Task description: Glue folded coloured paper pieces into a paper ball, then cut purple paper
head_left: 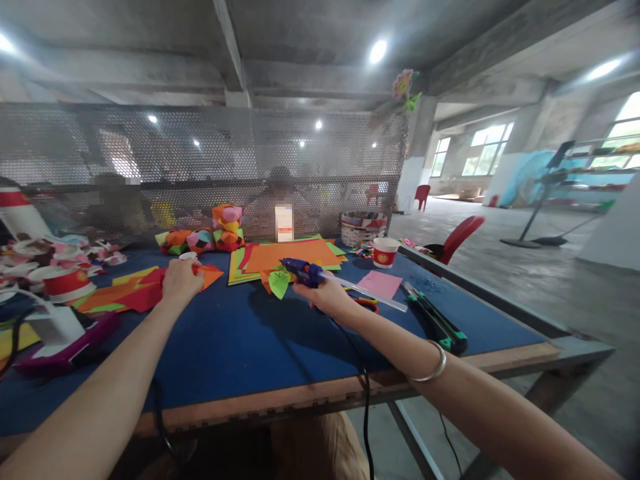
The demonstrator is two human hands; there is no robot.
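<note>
My right hand (327, 297) is wrapped round a dark blue glue gun (303, 272), whose nozzle points to the left. A long clear glue stick (370, 291) juts out of its rear. Just below the nozzle is a small folded green and orange paper piece (277, 283); whether the gun touches it I cannot tell. At the left, my left hand (183, 283) is closed with its fingertips at an orange paper piece (211, 275), over a spread of red, orange and green cut papers (125, 293). The fingertips are partly hidden.
Behind the gun lies a stack of coloured sheets (290, 256). Scissors (367, 305), pink paper (380, 283), a utility knife (437, 320) and a paper cup (385, 253) are at the right. A power strip (67, 340) stands left. A perforated screen (200, 160) borders the back.
</note>
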